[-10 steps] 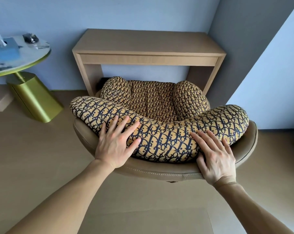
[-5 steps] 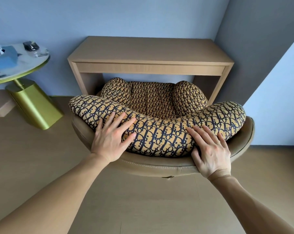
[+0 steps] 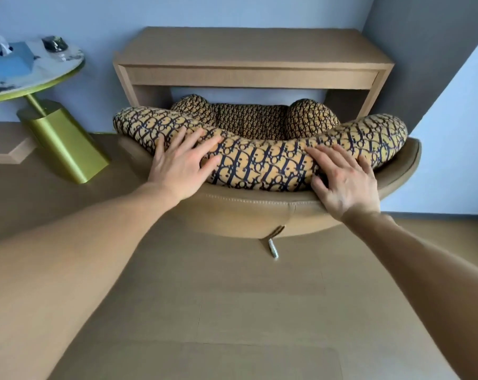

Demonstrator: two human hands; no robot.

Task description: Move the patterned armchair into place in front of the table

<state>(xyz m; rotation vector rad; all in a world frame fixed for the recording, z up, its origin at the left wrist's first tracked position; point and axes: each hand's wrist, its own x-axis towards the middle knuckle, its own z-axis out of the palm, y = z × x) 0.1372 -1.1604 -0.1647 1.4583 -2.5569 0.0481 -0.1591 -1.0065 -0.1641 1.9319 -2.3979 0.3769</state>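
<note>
The left hand and right hand both lie flat, fingers spread and uncurled, palms pressed onto the top of the armchair back; neither is wrapped around anything, so this is a push contact and not a grip. The left palm rests on the patterned cushion roll just inside its left end, and the right sits on the roll toward its right end, with the thumb tucked against the tan leather shell below. The armchair stands straight ahead of the hands, its curved back nearest the person and its seat pointing away, toward the counter against the wall. The front of the seat and the two small arm cushions already lie under the counter's front edge, between its side panels. The back's long axis runs left to right, roughly parallel to the counter's front, and the hands sit about evenly either side of its middle, so neither is clearly nearer. The task looks almost finished; anything left should be a small straight push away from the body, with equal pressure from both palms so the chair does not swivel. Off beyond the left hand stands a round side table on a green-gold base, well apart from the chair.
</note>
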